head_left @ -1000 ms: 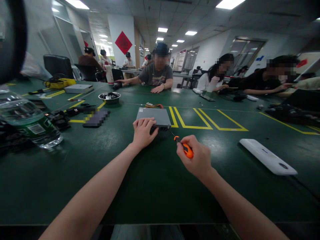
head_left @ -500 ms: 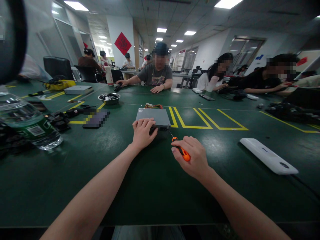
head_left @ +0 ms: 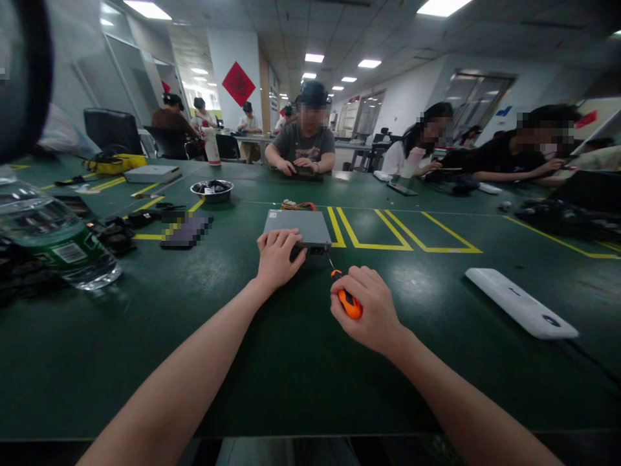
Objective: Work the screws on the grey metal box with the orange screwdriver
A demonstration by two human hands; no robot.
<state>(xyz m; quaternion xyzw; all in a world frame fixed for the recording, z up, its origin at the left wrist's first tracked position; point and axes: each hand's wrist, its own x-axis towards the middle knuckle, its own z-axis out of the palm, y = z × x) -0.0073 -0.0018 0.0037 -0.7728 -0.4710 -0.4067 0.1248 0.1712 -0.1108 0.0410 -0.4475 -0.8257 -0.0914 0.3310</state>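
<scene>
R hand (head_left: 369,303) w/ screwdriver (head_left: 350,305), bowl (head_left: 212,197) (dk pcs (head_left: 216,187))

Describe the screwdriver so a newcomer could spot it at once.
On the green table, find the grey box under the left hand. Nearer the viewer, the right hand grips the screwdriver, its thin shaft pointing toward the box. Its bright orange-and-black handle sets it apart from the grey box.
</scene>
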